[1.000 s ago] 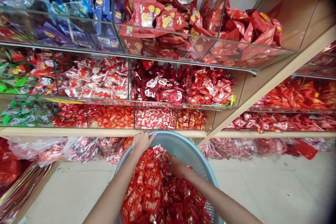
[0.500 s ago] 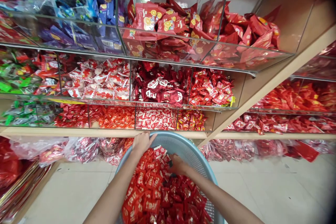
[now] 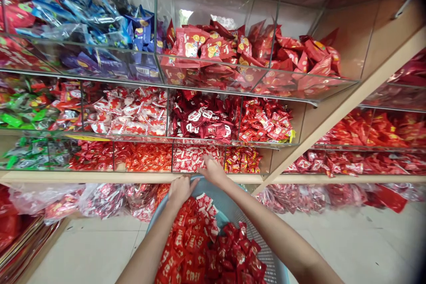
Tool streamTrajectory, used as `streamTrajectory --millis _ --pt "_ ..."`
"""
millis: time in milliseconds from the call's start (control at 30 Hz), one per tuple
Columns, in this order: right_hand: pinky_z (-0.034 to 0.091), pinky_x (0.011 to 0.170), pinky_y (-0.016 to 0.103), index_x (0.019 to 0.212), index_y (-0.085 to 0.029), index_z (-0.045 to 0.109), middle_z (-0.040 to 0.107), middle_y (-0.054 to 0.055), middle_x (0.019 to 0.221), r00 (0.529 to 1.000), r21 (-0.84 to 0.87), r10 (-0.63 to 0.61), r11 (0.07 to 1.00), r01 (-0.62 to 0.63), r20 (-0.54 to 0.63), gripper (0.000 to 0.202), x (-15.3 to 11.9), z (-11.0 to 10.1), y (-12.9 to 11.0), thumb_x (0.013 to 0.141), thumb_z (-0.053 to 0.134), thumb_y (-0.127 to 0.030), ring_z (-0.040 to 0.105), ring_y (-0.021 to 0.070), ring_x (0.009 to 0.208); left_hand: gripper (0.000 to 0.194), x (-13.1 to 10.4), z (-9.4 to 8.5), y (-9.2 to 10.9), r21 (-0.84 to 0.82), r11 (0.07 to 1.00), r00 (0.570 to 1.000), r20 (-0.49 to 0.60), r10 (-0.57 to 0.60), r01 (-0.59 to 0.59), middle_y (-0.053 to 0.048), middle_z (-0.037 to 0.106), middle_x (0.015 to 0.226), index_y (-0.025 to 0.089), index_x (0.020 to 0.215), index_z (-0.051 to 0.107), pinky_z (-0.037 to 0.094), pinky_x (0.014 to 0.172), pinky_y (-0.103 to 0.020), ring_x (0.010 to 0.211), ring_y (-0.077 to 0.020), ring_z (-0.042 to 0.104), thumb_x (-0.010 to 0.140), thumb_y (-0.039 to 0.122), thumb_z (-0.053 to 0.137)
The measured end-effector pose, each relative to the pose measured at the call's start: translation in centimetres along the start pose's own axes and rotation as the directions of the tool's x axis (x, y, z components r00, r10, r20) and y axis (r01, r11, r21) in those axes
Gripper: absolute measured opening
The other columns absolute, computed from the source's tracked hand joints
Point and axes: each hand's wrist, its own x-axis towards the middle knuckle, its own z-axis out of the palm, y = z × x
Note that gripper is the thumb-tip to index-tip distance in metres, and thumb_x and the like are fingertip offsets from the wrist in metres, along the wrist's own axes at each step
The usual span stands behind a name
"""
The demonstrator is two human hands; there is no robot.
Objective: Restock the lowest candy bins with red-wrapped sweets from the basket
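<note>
My left hand [image 3: 181,191] is closed over the far rim of a blue-grey plastic basket [image 3: 268,244]. Inside the basket lie orange-red wrapped candies [image 3: 186,239], darker red wrapped candies [image 3: 233,253] and a smaller patch of red-and-white wrapped candies [image 3: 207,211]. My right hand [image 3: 213,171] is beyond the rim, at the front of a low shelf compartment of small red-and-white candies [image 3: 191,157]. Its thumb stands apart from the bent fingers, and no candy shows in it. The fingertips are partly hidden.
Clear dividers split the shelves above into bins with large red packets [image 3: 213,49], blue packets [image 3: 83,22] and maroon candies [image 3: 203,117]. A slanted wooden panel [image 3: 319,111] stands at the right. Bagged candies [image 3: 103,197] lie under the shelf edge, above the tiled floor [image 3: 100,248].
My right hand has left the candies in the basket and moved up and forward to the shelf compartment. My left hand stays on the rim. The view has tilted up slightly.
</note>
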Motion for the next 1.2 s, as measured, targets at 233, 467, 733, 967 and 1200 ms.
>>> streamTrajectory --millis 233,467,733,967,1200 --pt "0.04 0.082 0.039 0.125 -0.021 0.033 0.035 0.015 0.125 1.0 -0.149 0.017 0.989 -0.02 -0.026 0.068 4.4 4.0 -2.5 0.069 0.061 -0.047 0.039 0.0288 0.112 0.059 0.1 0.1 -0.1 0.019 1.0 1.0 0.002 0.007 -0.007 -0.015 0.066 0.091 0.015 0.1 0.059 0.043 0.074 -0.036 0.086 -0.0263 0.062 0.084 0.056 0.02" --pt "0.045 0.078 0.037 0.128 -0.031 0.028 0.034 0.013 0.125 0.994 -0.308 -0.106 0.946 0.098 -0.011 0.066 5.6 5.6 -2.8 0.072 0.06 -0.046 0.043 0.027 0.11 0.057 0.2 0.2 -0.3 0.017 1.0 1.0 0.008 0.013 -0.014 -0.015 0.066 0.09 0.015 0.096 0.059 0.044 0.071 -0.037 0.084 -0.0271 0.062 0.084 0.055 0.021" --pt "0.046 0.074 0.03 0.117 -0.023 0.045 0.047 0.012 0.115 0.982 -0.375 -0.183 0.908 0.186 0.043 0.051 6.7 5.2 -2.3 0.072 0.062 -0.041 0.052 0.024 0.102 0.059 0.2 0.4 -0.3 0.008 1.0 1.0 0.001 0.003 -0.003 -0.014 0.066 0.09 0.015 0.096 0.059 0.043 0.072 -0.035 0.083 -0.0252 0.062 0.084 0.057 0.02" --pt "0.043 0.074 0.026 0.11 -0.023 0.053 0.05 0.009 0.117 0.968 -0.285 -0.235 0.925 0.252 0.09 0.027 6.9 3.9 -1.3 0.084 0.047 -0.027 0.058 0.0183 0.094 0.064 0.1 0.4 -0.3 0.006 1.0 0.998 -0.059 0.03 -0.029 -0.013 0.067 0.087 0.016 0.09 0.06 0.044 0.069 -0.035 0.081 -0.0259 0.063 0.083 0.06 0.014" --pt "0.039 0.081 0.026 0.116 -0.026 0.051 0.054 0.008 0.116 0.99 -0.129 -0.143 0.981 0.143 0.012 0.033 6.3 2.9 -1.2 0.085 0.046 -0.032 0.054 0.019 0.102 0.065 0.1 0.4 -0.4 0.004 1.0 0.999 -0.037 0.025 -0.025 -0.014 0.066 0.087 0.015 0.092 0.06 0.044 0.07 -0.035 0.081 -0.0258 0.062 0.083 0.06 0.013"
